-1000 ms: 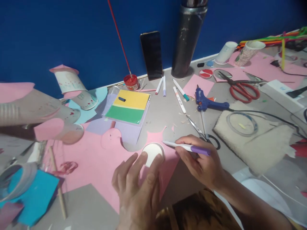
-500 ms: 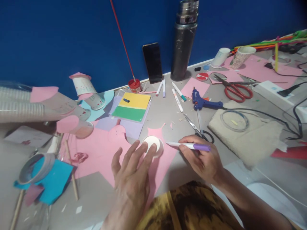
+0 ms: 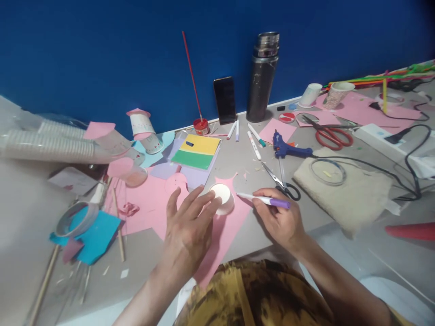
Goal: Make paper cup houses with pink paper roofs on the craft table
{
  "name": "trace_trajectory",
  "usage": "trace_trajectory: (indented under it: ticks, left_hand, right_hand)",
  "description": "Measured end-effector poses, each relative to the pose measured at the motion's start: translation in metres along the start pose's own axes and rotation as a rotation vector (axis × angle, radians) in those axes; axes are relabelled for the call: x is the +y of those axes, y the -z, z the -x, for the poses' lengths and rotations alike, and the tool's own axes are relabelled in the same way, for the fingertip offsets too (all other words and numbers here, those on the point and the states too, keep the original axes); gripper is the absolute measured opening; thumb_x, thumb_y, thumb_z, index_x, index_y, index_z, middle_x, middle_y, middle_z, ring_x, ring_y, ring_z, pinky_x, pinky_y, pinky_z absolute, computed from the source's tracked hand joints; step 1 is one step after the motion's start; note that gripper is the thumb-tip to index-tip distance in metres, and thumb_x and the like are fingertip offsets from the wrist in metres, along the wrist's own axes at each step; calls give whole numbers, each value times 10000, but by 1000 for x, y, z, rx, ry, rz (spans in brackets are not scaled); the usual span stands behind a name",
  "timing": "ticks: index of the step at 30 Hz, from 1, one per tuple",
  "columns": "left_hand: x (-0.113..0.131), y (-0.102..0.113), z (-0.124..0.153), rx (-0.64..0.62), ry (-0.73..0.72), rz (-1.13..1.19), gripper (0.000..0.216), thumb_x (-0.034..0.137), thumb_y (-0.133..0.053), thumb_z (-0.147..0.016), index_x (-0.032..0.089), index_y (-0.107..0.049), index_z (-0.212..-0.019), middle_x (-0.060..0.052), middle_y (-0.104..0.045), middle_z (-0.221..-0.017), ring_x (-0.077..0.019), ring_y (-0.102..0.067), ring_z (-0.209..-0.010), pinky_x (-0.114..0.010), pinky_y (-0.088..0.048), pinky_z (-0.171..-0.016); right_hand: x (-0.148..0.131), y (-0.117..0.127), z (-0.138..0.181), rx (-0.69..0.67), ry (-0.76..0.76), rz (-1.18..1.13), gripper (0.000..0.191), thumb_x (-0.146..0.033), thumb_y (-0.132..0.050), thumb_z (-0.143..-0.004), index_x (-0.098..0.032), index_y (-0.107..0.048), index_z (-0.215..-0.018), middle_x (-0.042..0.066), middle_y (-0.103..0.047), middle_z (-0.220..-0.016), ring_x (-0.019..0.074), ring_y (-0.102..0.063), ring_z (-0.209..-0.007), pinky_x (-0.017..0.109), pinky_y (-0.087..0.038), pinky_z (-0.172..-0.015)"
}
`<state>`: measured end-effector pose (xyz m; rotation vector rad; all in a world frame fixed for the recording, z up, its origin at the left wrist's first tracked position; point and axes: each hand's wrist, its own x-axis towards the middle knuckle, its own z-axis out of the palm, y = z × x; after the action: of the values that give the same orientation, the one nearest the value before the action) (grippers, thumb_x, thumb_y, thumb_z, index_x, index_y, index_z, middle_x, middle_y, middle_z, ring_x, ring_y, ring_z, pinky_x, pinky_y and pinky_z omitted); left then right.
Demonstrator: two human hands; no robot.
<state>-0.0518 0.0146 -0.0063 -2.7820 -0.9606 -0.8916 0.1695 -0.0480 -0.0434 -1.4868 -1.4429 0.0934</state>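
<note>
An upside-down white paper cup (image 3: 222, 194) stands on a pink paper sheet (image 3: 234, 222). My left hand (image 3: 190, 222) reaches over the cup from the left with its fingers spread. Two fingertips touch or hover over the edge of the cup's base; which of these I cannot tell. The left thumb is hidden. In my right hand (image 3: 280, 222) is a white marker with a purple end (image 3: 267, 199), pinched between thumb and fingers. Its tip points left at the pink paper, close beside the cup's right side.
Small scissors (image 3: 277, 179), a blue glue gun (image 3: 288, 147) and several markers (image 3: 254, 145) lie beyond my right hand. Leftward are decorated paper cups (image 3: 136, 172), a tape roll (image 3: 76, 219) and blue paper (image 3: 102, 233). A phone (image 3: 224, 99) and a thermos (image 3: 261, 88) stand by the wall.
The camera view has shifted, so the table appears farther left-to-right displaced and lower at the back. My left fingertips have drawn from the cup's middle toward its edge. The marker stays beside the cup.
</note>
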Motion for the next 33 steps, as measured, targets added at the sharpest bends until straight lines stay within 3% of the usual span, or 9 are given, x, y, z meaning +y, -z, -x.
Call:
trace_trajectory:
  ticks: [13, 33]
  left_hand:
    - [5, 0, -1, 17, 25, -13, 317, 39, -577, -940, 224, -674, -1178, -87, -764, -1216, -316, -669, -1238, -587, -369, -1109]
    - [4, -1, 2, 14, 28, 8, 323, 32, -573, -925, 218, -666, -1171, -92, -760, -1224, -322, -662, -1247, -587, -349, -1114]
  right_hand:
    - [7, -10, 2, 20, 61, 34, 95, -240, -625, -966, -194, -685, -908, 32, -768, -780, 148, -708, -622, 238, -521, -558]
    - [-3, 2, 11, 21, 146, 54, 64, -225, -607, -974, -209, -657, -938, 49, -762, -774, 171, -734, -645, 245, -550, -583]
